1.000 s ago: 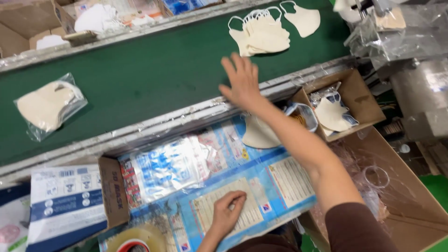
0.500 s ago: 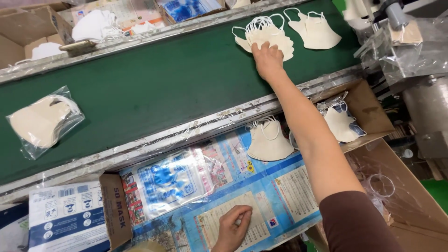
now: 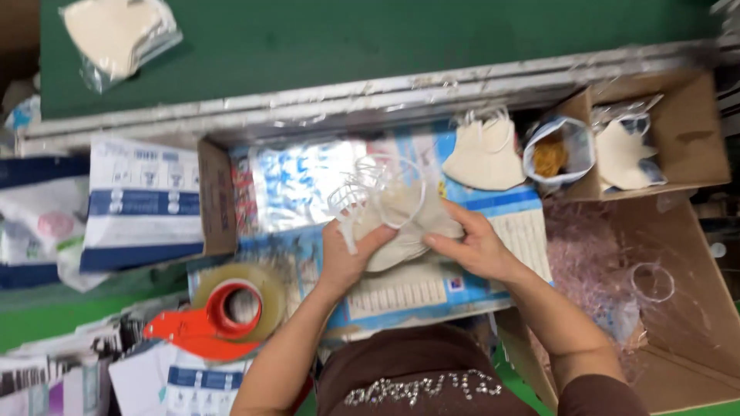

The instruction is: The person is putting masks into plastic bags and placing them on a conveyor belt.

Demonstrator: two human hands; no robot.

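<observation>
While our left hand (image 3: pixel 347 258) and right hand (image 3: pixel 474 248) both grip the stack of cream masks (image 3: pixel 405 219) over the counter's middle, beside the tape dispenser (image 3: pixel 223 312), we judge its loose ear loops (image 3: pixel 362 192) could snag and spill the stack.

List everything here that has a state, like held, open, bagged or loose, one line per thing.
Left hand: gripping the stack of masks.
Right hand: gripping the same stack.
Stack of masks: held by both hands, unbagged, ear loops loose.
Bagged mask: lying on the green belt, in clear plastic.
Loose mask: lying flat, unbagged.
Small carton: open, a mask inside.
Tape dispenser: lying idle, roll loaded.
</observation>
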